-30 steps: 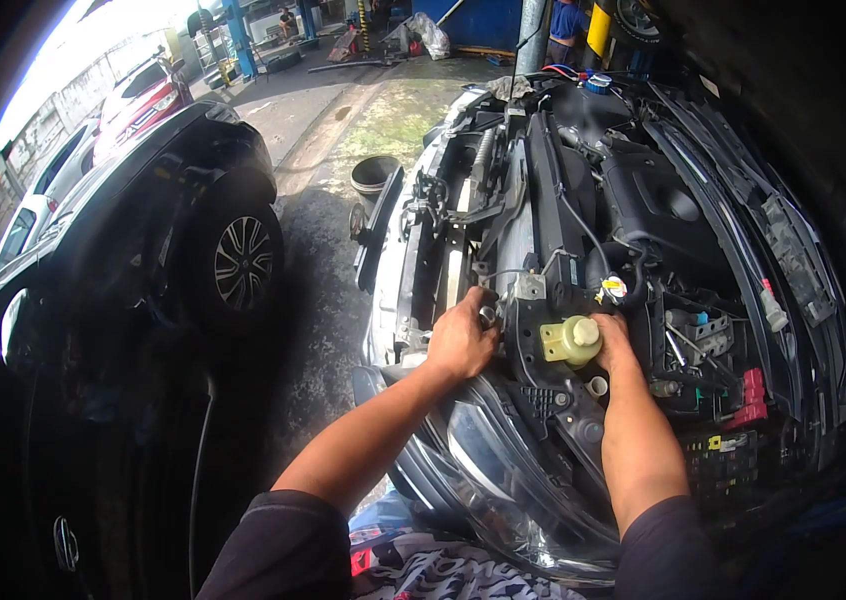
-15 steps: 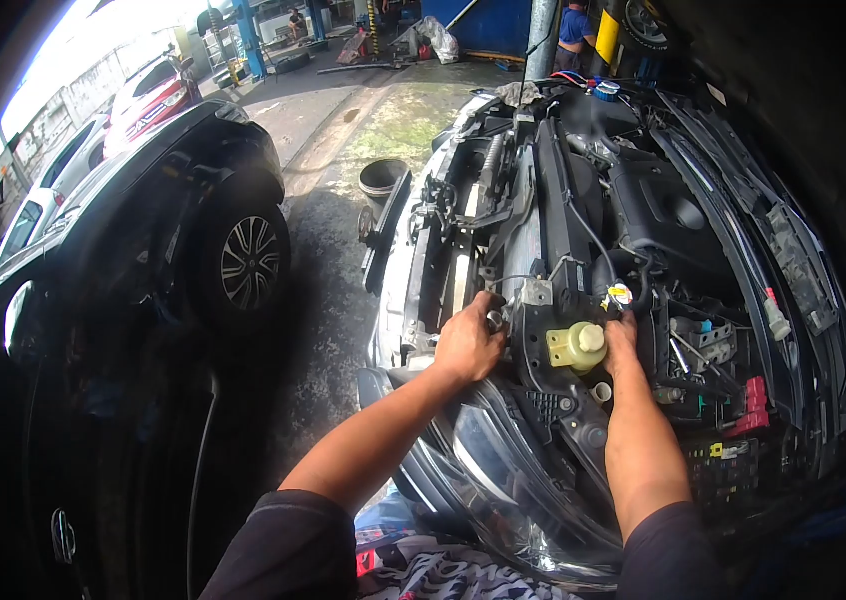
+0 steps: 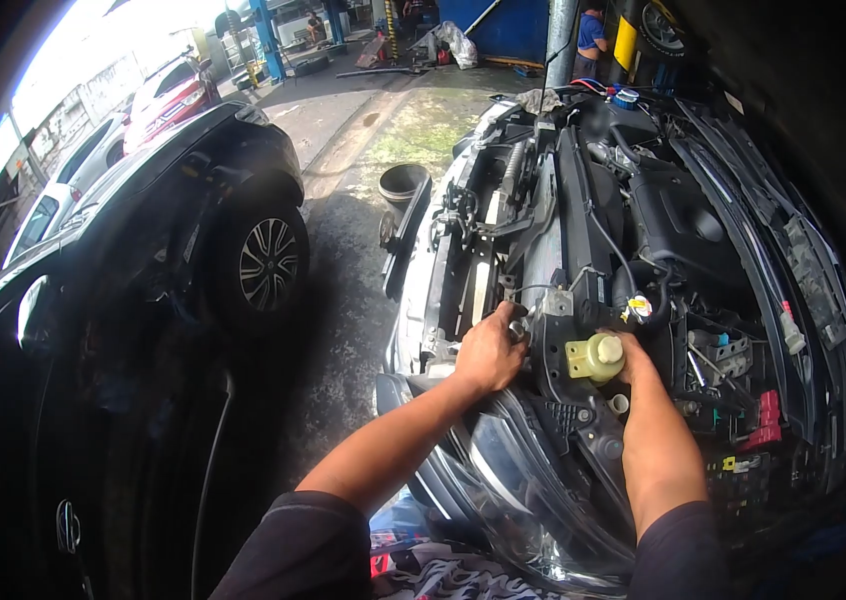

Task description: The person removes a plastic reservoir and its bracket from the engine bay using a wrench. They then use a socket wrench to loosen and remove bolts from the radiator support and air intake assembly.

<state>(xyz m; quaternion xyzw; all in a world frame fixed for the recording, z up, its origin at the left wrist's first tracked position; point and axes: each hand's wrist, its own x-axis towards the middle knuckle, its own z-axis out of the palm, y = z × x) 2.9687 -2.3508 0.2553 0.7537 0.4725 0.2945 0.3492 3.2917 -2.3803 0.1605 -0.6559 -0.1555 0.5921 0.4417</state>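
My left hand (image 3: 491,354) is curled over the front edge of the engine bay, behind the headlight (image 3: 513,470). A small round metallic piece shows at its fingers; what it grips I cannot make out. My right hand (image 3: 635,360) reaches down behind the pale yellow fluid reservoir (image 3: 593,357), close against its far side. The reservoir and the bay parts hide its fingers. Just beyond that hand sits a cap with a yellow and white label (image 3: 637,307). A dark bracket (image 3: 555,338) lies between my two hands.
Loose tools (image 3: 700,365) lie in the bay on the right, near a red cover (image 3: 766,420). The black engine cover (image 3: 678,215) is farther back. A black car (image 3: 143,300) stands at the left, and a bucket (image 3: 404,182) on the floor. Another person (image 3: 591,40) stands far back.
The view has shifted so the scene sits farther right and lower. My right hand has moved from beside the labelled cap to lower behind the reservoir. My left hand keeps its place.
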